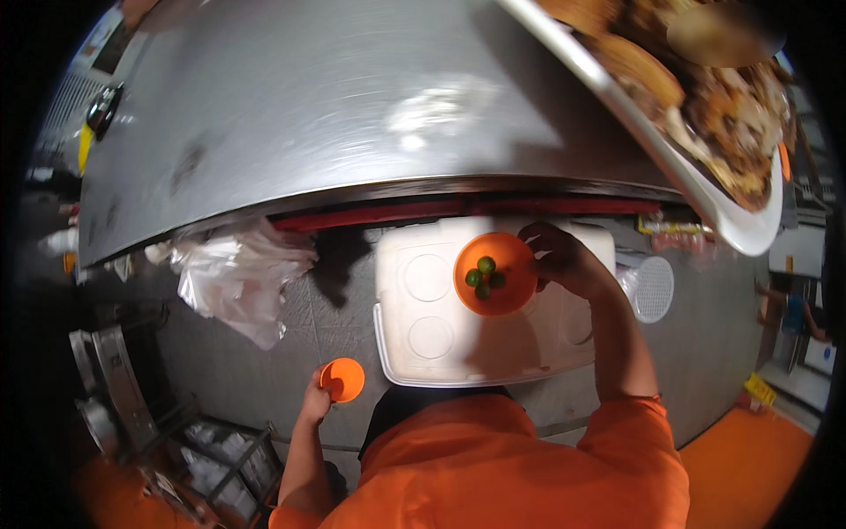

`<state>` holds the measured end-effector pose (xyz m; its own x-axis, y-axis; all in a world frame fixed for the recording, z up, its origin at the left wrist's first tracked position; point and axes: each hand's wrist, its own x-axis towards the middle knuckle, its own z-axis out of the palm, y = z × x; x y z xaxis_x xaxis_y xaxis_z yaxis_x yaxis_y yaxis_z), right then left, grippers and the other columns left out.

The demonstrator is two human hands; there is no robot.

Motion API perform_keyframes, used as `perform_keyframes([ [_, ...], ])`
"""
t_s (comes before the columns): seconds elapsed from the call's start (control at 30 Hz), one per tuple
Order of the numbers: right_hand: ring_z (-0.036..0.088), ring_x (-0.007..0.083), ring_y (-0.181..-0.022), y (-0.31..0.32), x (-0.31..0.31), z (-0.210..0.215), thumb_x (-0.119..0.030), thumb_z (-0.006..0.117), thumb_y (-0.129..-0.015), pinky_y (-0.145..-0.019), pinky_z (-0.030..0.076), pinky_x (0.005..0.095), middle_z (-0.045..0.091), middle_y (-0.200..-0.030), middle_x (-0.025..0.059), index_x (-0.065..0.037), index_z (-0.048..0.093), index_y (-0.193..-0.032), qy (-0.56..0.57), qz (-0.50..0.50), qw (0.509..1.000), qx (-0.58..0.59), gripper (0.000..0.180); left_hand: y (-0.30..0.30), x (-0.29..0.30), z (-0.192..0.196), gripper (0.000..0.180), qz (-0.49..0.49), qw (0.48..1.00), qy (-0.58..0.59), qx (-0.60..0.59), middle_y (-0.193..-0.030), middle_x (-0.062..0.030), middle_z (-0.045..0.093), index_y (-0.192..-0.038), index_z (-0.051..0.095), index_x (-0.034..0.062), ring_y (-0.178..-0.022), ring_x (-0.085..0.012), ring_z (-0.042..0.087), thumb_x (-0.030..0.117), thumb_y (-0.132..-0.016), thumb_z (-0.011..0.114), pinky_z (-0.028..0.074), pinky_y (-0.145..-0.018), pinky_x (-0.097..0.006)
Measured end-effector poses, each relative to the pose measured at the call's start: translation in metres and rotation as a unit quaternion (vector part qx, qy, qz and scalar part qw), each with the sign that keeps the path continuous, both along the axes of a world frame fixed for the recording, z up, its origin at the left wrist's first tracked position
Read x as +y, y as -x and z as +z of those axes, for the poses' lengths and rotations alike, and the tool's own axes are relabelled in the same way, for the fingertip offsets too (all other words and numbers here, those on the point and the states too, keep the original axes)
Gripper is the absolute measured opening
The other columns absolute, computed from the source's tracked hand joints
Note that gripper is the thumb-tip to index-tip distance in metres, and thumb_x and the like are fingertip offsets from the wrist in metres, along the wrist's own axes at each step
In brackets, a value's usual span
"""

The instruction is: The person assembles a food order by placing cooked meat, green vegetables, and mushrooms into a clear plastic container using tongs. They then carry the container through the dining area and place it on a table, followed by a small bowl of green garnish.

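Orange bowl (495, 274) — held by its rim in the right hand (564, 262), above the lid of a white cooler box (423, 309) that stood on the floor under the steel tabletop (308, 115). Contents: four small green limes (485, 277), loose in the bottom.
Right fingers: closed on the bowl's far rim, gripping it.
Small orange dish (342, 379) — held low at the left side in the left hand (315, 398), fingers curled around its edge; contents could not be made out.
White tray (705, 189) — on the tabletop's right corner, heaped with browned cooked food.
White plastic bag (233, 278) — crumpled, beside the cooler under the tabletop's edge.
Risk, as judged: the one-sided rim grip could let the bowl tip, and the round limes would roll off the cooler lid onto the floor.
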<state>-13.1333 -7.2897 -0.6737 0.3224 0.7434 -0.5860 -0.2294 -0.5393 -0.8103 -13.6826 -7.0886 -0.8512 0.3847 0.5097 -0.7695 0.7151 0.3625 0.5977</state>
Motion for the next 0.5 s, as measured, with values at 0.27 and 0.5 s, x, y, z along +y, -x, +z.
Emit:
perform_keyframes([
  [0.27, 0.062, 0.0222, -0.107, 0.058, 0.082, 0.000, -0.004, 0.067, -0.081, -0.087, 0.055, 0.0339, 0.057, -0.126, 0.0137, 0.000, 0.048, -0.137, -0.084, 0.118, 0.978, 0.147, 0.058, 0.048, -0.044, 0.009, 0.060, 0.141, 0.990, 0.005, 0.002, -0.128, -0.0116, 0.057, -0.137, 0.046, 0.0068, -0.118, -0.0253, 0.055, -0.013, -0.080, 0.039, 0.047, -0.098, -0.036],
  [0.5, 0.061, 0.0188, -0.108, 0.137, 0.132, 0.084, -0.002, 0.062, -0.082, -0.087, 0.052, 0.0312, 0.061, -0.124, 0.0121, -0.001, 0.047, -0.138, -0.113, 0.235, 0.955, 0.141, 0.057, 0.120, -0.081, 0.001, 0.058, 0.220, 0.975, -0.015, -0.009, -0.127, -0.0133, 0.059, -0.141, 0.043, 0.0069, -0.114, -0.0257, 0.058, -0.007, -0.085, 0.044, 0.050, -0.092, -0.035],
])
